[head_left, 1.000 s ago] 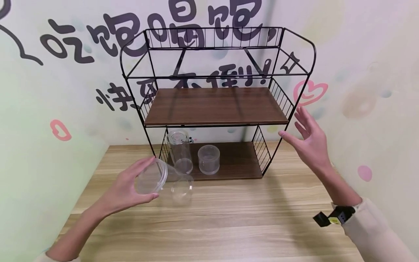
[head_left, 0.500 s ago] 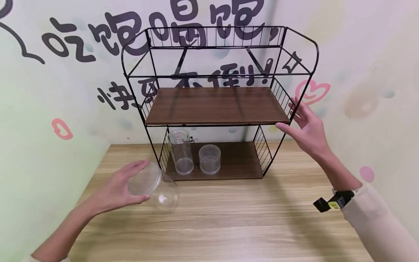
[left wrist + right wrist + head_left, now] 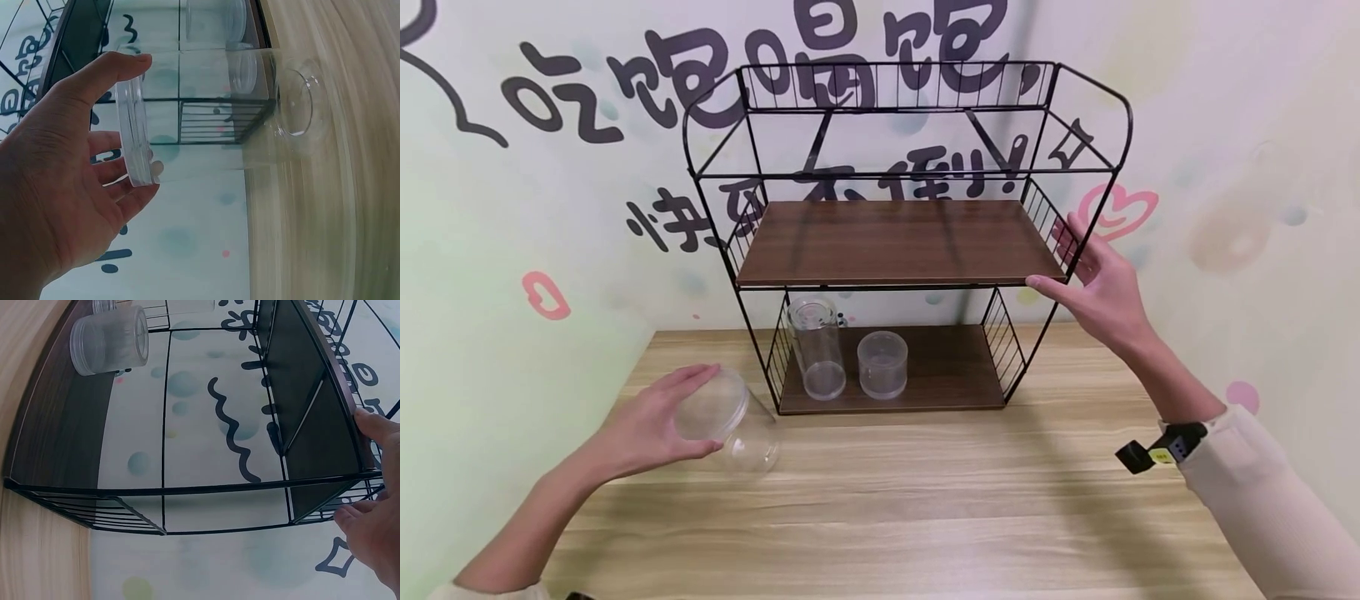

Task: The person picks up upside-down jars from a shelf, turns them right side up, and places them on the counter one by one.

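At the left, my left hand [image 3: 643,429] grips a tall clear jar [image 3: 212,112] around its lid [image 3: 132,134], thumb on one side and fingers on the other. The jar's base is low over the wooden table; contact is hard to tell. My right hand [image 3: 1108,292] holds the right side of the black wire rack [image 3: 910,175] at the middle board [image 3: 895,242]. Its thumb lies on the board's front edge, with the fingers at the side wires. On the lower board [image 3: 951,362] stand another tall clear jar [image 3: 817,350] and a short clear jar [image 3: 882,367].
The rack stands on the wooden table [image 3: 895,500] near the back wall [image 3: 1225,183], which bears large dark lettering. Beyond my left hand, a side wall [image 3: 460,333] closes off the table.
My left hand has carried the clear jar leftward, away from the rack's front left corner. My right hand has come in from beside the rack and taken hold of its right side.
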